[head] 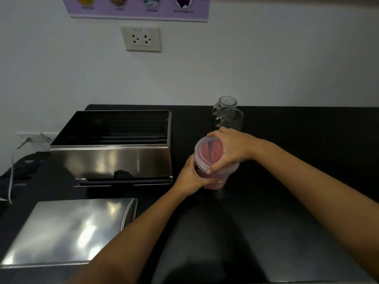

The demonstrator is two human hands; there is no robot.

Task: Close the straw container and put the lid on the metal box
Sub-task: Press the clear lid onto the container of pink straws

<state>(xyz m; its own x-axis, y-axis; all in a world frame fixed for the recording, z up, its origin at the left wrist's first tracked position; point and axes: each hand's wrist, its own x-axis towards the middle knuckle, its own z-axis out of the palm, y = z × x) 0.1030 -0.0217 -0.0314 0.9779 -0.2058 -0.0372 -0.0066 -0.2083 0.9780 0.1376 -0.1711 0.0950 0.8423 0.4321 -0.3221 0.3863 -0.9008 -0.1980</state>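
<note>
A clear plastic straw container (207, 154) full of red straws stands on the black counter, right of the metal box. My left hand (193, 177) wraps around its lower body. My right hand (229, 150) rests on top, fingers pressed on its translucent lid. The open steel metal box (111, 160) sits at the left with a dark interior. Its flat steel lid (67, 230) lies on the counter in front of the box, near the front left edge.
Two empty glass mugs (230, 117) stand just behind the container near the wall. A wall socket (141, 38) is above the counter. A white cable (11, 173) and a dark device lie at the far left. The black counter (297, 140) stretches right.
</note>
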